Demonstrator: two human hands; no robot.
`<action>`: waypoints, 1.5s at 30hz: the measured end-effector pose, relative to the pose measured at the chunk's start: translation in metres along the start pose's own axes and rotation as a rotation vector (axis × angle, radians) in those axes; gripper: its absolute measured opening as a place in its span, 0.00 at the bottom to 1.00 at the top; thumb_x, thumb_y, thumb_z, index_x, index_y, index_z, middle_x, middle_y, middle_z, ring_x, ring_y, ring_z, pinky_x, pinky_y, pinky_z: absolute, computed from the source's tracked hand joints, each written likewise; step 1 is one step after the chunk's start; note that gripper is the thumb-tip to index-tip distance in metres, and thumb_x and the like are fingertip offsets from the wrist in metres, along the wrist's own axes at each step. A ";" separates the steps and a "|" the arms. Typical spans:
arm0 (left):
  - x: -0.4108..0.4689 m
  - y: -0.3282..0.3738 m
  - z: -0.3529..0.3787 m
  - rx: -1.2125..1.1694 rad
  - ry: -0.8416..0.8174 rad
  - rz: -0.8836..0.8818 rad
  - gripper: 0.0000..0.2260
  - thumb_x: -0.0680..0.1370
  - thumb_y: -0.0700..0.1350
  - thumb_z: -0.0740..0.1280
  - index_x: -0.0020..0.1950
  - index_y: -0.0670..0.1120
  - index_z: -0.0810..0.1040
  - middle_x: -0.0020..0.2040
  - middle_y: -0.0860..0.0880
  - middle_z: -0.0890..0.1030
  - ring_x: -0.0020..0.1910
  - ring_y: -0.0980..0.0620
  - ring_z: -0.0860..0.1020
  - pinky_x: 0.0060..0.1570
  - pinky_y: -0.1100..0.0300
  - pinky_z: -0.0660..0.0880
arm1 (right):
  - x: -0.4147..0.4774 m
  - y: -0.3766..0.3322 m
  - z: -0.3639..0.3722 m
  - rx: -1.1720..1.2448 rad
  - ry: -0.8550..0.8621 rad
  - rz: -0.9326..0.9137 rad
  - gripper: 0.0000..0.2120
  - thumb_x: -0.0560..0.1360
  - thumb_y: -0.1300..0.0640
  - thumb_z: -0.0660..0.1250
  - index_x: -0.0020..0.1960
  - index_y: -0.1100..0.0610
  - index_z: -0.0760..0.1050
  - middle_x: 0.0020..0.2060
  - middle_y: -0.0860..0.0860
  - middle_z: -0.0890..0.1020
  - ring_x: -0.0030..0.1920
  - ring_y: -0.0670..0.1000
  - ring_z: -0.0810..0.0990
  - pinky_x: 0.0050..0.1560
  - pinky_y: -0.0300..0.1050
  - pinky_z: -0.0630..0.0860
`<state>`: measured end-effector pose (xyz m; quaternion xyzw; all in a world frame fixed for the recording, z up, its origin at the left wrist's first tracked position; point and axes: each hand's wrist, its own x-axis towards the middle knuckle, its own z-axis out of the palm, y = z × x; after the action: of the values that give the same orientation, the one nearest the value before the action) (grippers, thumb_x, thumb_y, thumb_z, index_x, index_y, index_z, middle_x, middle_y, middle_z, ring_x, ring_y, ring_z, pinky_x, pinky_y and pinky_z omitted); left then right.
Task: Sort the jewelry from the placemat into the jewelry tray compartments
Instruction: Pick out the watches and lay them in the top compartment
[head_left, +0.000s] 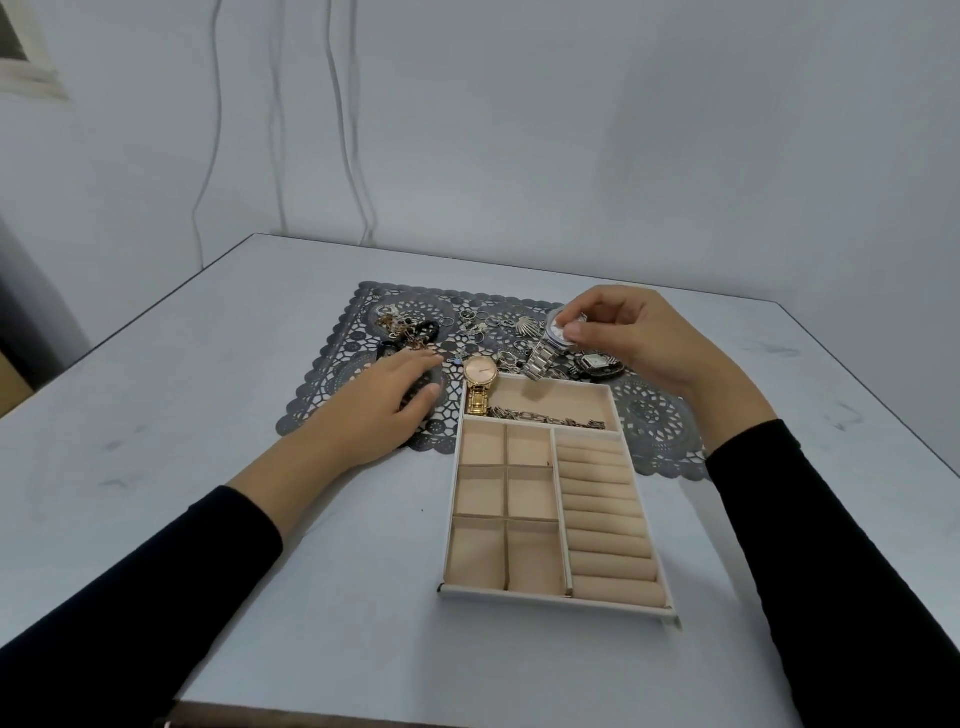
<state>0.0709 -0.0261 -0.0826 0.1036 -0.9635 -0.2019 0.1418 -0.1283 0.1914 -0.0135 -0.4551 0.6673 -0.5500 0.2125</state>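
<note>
My right hand (631, 338) pinches a silver watch (549, 347) by its case, its metal band hanging down toward the far compartment of the beige jewelry tray (451, 525). A chain bracelet (548, 417) lies in that long far compartment. A gold watch (478, 381) lies draped over the tray's far left corner. My left hand (387, 397) rests flat on the dark lace placemat (332, 384), fingers straight. Rings, chains and a shell piece (524, 326) lie scattered on the mat. A dark square watch (595, 362) sits under my right hand.
The tray has several small square compartments on the left and a column of ring rolls (605, 525) on the right. Black hair ties and tangled chains (410, 332) lie at the mat's far left. The white table (156, 441) ends at a wall with hanging cables.
</note>
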 end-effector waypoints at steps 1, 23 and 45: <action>-0.002 0.000 0.000 0.003 -0.011 -0.002 0.19 0.84 0.50 0.57 0.75 0.47 0.67 0.75 0.52 0.68 0.73 0.53 0.65 0.66 0.64 0.60 | -0.001 -0.001 0.002 -0.014 -0.013 -0.001 0.06 0.74 0.67 0.69 0.51 0.64 0.79 0.52 0.61 0.83 0.49 0.53 0.80 0.52 0.42 0.76; -0.016 -0.005 0.004 0.039 -0.068 -0.039 0.25 0.83 0.56 0.57 0.78 0.49 0.62 0.79 0.53 0.60 0.79 0.55 0.52 0.76 0.59 0.50 | 0.016 -0.001 0.021 -0.114 -0.301 0.104 0.06 0.75 0.66 0.68 0.52 0.62 0.79 0.43 0.51 0.84 0.47 0.49 0.81 0.52 0.40 0.78; -0.013 -0.005 0.005 0.019 -0.061 -0.061 0.25 0.82 0.56 0.58 0.78 0.49 0.63 0.78 0.54 0.61 0.79 0.57 0.53 0.76 0.57 0.53 | 0.032 0.004 0.027 -0.391 -0.360 0.136 0.12 0.73 0.61 0.73 0.55 0.54 0.78 0.50 0.54 0.83 0.47 0.48 0.82 0.54 0.45 0.75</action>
<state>0.0822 -0.0254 -0.0918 0.1283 -0.9657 -0.1999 0.1053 -0.1247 0.1499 -0.0188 -0.5320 0.7413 -0.3054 0.2724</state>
